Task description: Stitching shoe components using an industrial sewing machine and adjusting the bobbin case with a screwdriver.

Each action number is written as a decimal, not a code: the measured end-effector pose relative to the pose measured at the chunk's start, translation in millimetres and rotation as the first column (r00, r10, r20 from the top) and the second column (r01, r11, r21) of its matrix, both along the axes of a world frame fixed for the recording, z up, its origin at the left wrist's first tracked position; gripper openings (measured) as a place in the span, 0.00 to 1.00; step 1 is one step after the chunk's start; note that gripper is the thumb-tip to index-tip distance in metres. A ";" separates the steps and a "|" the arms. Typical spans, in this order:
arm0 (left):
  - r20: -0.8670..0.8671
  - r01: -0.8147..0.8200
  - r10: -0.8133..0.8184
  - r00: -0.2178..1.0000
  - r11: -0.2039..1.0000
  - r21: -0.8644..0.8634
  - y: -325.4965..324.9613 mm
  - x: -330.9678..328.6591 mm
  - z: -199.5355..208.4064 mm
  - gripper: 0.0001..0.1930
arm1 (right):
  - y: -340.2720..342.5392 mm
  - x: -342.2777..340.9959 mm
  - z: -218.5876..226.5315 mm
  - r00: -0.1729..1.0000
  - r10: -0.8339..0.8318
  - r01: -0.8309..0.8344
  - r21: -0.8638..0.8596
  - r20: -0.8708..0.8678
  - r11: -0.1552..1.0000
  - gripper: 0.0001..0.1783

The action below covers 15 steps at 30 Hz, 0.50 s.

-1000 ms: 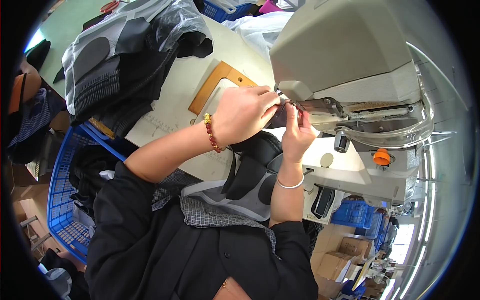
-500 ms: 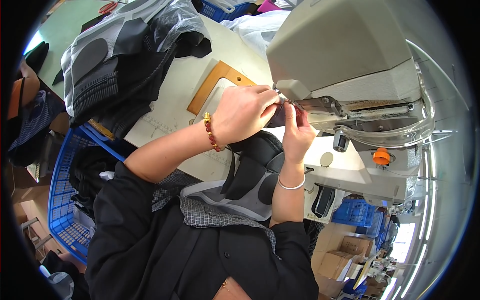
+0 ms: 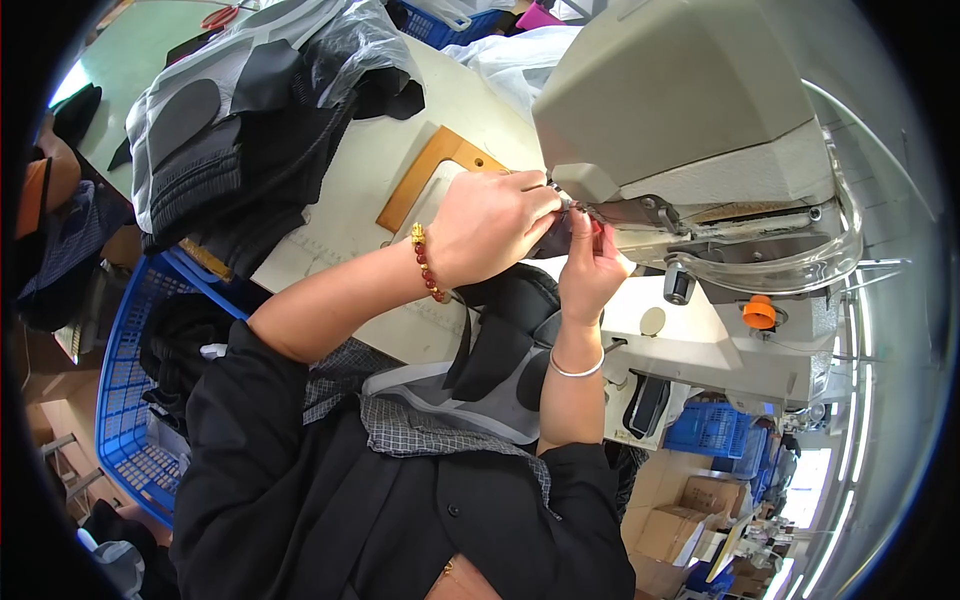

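Both hands meet at the needle area of a pale grey sewing machine [image 3: 680,90]. My left hand [image 3: 490,225], with a red and gold bead bracelet, has thumb and fingers pinched beside the needle; what they hold is too small to make out. Close against it, my right hand [image 3: 593,272], wearing a silver bangle, is pinched too. A bit of red shows at its fingers, its kind unclear. Under the hands, a black and grey padded fabric piece [image 3: 500,345] hangs from the machine bed down to my lap.
A wooden L-shaped guide [image 3: 412,185] lies on the white table. At the back left sits a pile of black and grey sewn pieces [image 3: 215,150]. A blue crate [image 3: 125,400] with dark cloth stands left. Cardboard boxes [image 3: 670,530] and a blue basket [image 3: 708,425] are at right.
My right hand and wrist have shifted very slightly left, and the red bit at its fingers looks brighter. My left hand keeps nearly the same place.
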<state>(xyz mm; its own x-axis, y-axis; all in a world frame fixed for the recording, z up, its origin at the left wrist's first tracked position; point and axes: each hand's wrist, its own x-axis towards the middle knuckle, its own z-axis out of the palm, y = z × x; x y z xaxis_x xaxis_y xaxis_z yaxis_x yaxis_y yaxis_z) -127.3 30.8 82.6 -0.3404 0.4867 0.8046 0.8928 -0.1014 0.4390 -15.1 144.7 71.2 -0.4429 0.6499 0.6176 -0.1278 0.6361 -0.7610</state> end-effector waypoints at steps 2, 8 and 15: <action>0.052 0.020 -0.020 0.998 1.000 -0.006 1.4 -0.2 1.2 0.04 | 3.6 0.9 1.3 0.996 0.083 -0.084 -0.006 -0.029 0.996 0.08; 0.055 0.026 -0.027 0.998 1.000 0.010 1.0 -1.5 -1.1 0.04 | 5.9 3.9 5.8 0.994 0.040 -0.045 0.048 0.103 0.998 0.08; -0.009 -0.032 0.033 0.999 0.994 0.102 0.6 -1.6 0.8 0.10 | -0.6 4.5 5.3 0.997 0.006 -0.008 0.025 0.078 1.000 0.12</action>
